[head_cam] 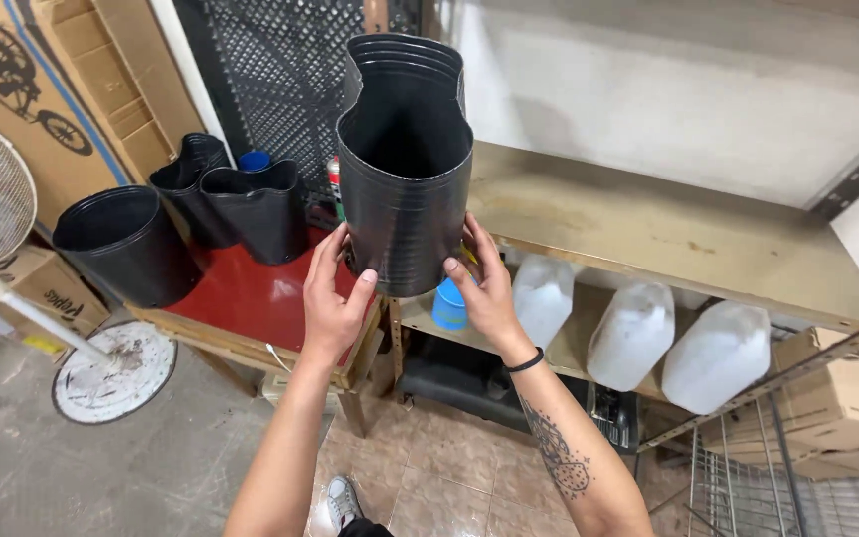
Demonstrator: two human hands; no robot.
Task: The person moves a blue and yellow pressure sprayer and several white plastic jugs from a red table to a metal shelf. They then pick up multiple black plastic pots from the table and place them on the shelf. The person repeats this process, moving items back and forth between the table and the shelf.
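My 2 hands, left hand (332,298) and right hand (484,288), clamp a nested stack of black plastic pots (405,149) from both sides, held up above the red table (251,293), where 3 more black pots (126,244) stand; 3 white jugs (628,333) lie on the shelf.

The stack of nested pots (405,189) gripped between both hands is glossy black; just right, a blue cap (448,305); left, a red tabletop (251,293).
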